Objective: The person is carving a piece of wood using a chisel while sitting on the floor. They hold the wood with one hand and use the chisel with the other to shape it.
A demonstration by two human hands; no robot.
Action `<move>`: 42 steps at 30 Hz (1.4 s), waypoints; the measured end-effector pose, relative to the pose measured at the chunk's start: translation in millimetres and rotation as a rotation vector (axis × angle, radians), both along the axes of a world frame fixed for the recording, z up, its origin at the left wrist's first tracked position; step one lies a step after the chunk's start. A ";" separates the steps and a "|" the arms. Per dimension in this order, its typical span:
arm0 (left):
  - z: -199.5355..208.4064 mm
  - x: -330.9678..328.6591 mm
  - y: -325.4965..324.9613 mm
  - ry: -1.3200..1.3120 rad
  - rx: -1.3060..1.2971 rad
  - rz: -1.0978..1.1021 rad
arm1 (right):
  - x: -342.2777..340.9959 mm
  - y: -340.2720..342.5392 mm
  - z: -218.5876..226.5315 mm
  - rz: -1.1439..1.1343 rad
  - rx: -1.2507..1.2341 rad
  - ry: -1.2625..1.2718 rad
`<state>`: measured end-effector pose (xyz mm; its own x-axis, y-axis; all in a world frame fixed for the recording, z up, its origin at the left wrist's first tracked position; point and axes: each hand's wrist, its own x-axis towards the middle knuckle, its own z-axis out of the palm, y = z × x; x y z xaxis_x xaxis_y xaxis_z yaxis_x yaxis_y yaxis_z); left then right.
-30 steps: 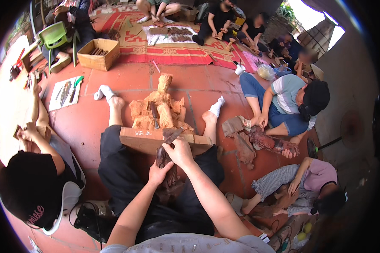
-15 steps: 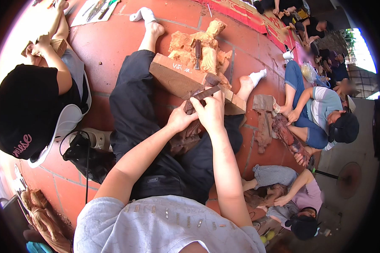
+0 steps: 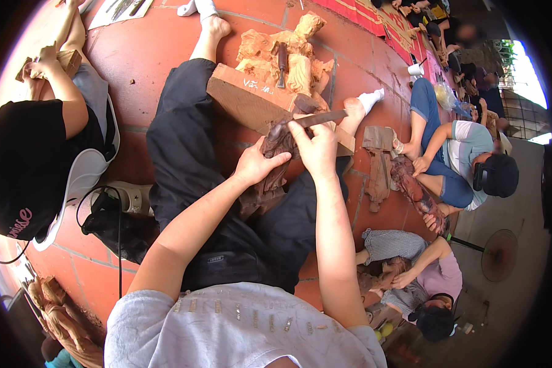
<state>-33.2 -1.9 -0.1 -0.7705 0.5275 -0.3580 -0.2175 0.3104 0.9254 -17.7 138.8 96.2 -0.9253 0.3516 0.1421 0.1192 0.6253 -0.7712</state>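
Observation:
Between my legs stands a dark reddish-brown wooden carving (image 3: 277, 142), its lower part partly hidden by my hands. My left hand (image 3: 259, 164) is wrapped round its near side, thumb lying across it. Pinched in my right hand (image 3: 316, 150) is a flat dark brown strip (image 3: 325, 117), its free end pointing right; I cannot tell whether it is sandpaper or a tool. The strip lies against or just over the carving's top. Just beyond, a thick wooden block (image 3: 242, 98) bears a pale wooden carving (image 3: 300, 70), with a dark-handled chisel (image 3: 282, 64) resting against it.
A person in black (image 3: 37, 147) sits close on my left, holding a piece of wood. On the right, two people work on dark carvings, beside more carved wood (image 3: 379, 165) on the tiled floor (image 3: 190, 37). A pale wooden statue (image 3: 64, 319) lies lower left; a fan (image 3: 500, 254) stands right.
The strip has slid to the right with my right hand and now sticks out further. My left hand has shifted slightly left and down the carving. The whole view has shifted a little.

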 end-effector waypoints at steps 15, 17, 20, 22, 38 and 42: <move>-7.1 4.0 3.1 0.030 0.004 -0.007 | 14.1 -14.0 -0.9 0.118 0.401 0.167; -5.5 1.3 2.9 0.027 -0.007 -0.016 | 10.5 -10.5 -1.7 0.095 0.342 0.165; -3.4 1.3 1.3 0.004 -0.001 -0.013 | -2.5 5.0 1.1 -0.062 -0.078 -0.027; -6.6 4.7 1.9 0.030 0.026 0.015 | 3.6 -2.1 1.9 -0.030 0.090 0.030; -2.9 1.5 1.8 0.042 -0.059 -0.005 | -9.9 -8.7 9.2 -0.037 0.054 -0.141; -1.8 3.8 1.6 0.043 -0.044 -0.025 | -5.4 -11.6 3.2 0.027 0.279 -0.010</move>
<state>-29.3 -0.2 -1.9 -0.7725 0.5310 -0.3483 -0.1696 0.3560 0.9190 -23.1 127.2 99.4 -0.9357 0.2752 0.2208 0.1061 0.8164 -0.5677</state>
